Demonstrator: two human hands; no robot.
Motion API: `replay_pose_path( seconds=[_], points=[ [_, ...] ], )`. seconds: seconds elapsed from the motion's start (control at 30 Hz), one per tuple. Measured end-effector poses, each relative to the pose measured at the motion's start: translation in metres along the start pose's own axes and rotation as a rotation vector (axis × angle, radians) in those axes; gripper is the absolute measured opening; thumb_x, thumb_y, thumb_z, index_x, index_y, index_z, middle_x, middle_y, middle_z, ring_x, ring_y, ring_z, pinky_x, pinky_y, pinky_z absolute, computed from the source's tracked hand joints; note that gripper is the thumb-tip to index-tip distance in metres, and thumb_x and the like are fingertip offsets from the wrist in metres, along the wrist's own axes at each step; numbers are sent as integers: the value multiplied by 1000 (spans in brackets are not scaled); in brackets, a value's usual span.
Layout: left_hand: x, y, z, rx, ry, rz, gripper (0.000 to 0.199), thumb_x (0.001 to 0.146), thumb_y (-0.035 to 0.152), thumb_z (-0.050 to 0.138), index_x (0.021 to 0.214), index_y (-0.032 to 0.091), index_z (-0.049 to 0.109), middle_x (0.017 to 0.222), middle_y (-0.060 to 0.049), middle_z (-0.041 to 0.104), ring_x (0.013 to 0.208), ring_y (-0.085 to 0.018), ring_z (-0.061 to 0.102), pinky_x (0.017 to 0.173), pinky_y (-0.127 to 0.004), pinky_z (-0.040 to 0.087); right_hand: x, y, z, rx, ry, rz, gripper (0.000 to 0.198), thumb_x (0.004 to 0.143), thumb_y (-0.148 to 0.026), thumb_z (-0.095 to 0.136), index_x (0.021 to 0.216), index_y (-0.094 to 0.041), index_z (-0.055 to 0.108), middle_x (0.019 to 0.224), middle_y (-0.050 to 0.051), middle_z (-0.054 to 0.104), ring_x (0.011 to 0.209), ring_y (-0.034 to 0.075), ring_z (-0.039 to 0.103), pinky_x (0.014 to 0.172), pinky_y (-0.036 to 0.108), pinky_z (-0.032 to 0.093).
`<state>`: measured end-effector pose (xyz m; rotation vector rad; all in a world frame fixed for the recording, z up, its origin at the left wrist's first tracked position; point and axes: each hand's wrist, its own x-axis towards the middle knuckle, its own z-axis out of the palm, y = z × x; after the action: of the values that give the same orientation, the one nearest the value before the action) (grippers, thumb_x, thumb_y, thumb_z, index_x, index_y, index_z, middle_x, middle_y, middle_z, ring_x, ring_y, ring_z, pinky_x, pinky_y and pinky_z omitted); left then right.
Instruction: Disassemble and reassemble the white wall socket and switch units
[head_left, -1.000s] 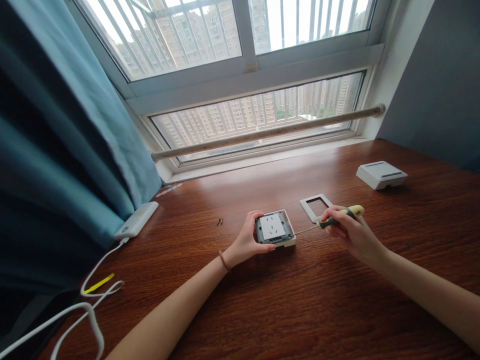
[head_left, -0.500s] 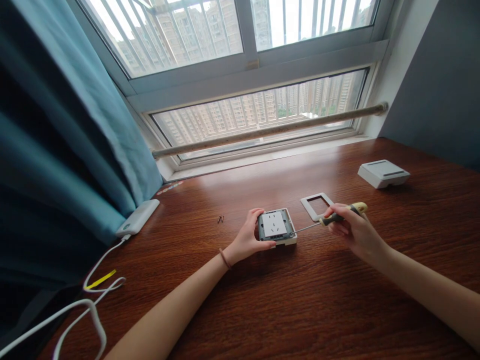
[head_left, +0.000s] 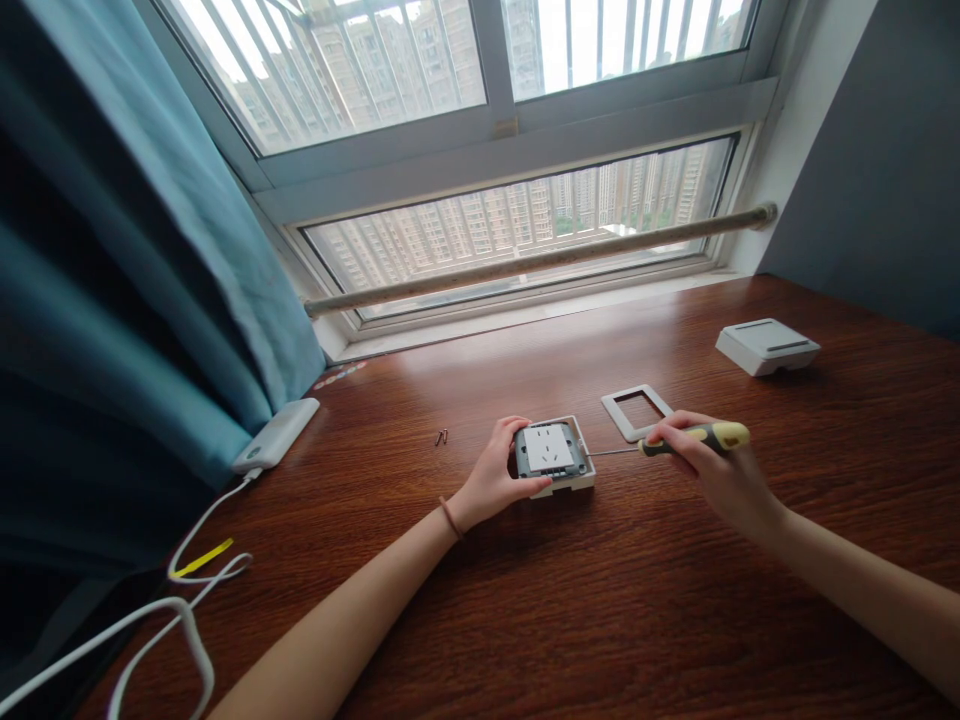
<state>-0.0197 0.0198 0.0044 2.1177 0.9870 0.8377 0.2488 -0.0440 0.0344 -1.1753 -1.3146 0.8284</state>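
My L hand (head_left: 496, 478) grips the socket unit (head_left: 547, 448) by its left side, approx. mid-table (head_left: 540, 610). R hand (head_left: 724, 485) wrapped round screwdriver (head_left: 726, 436) handle — tip at unit's right edge, can't tell if touching. White frame (head_left: 617, 417) lies just beyond the shaft — 2 screws (head_left: 441, 437) left of L hand.

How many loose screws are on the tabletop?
2. The left screw and the right screw lie close together on the tabletop, left of the socket unit held by the left hand. Others may be hidden.
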Motion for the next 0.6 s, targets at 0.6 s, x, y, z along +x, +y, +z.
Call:
replay_pose_path(
  seconds=[0.6],
  points=[
    [-1, -2, 4, -52, 16, 21, 79, 55, 34, 78, 122, 19, 38, 121, -11, 41, 115, -26, 42, 101, -41, 33, -10, 9, 8, 88, -78, 58, 18, 80, -35, 58, 75, -19, 63, 53, -3, 49, 47, 8, 41, 45, 22, 31]
  ],
)
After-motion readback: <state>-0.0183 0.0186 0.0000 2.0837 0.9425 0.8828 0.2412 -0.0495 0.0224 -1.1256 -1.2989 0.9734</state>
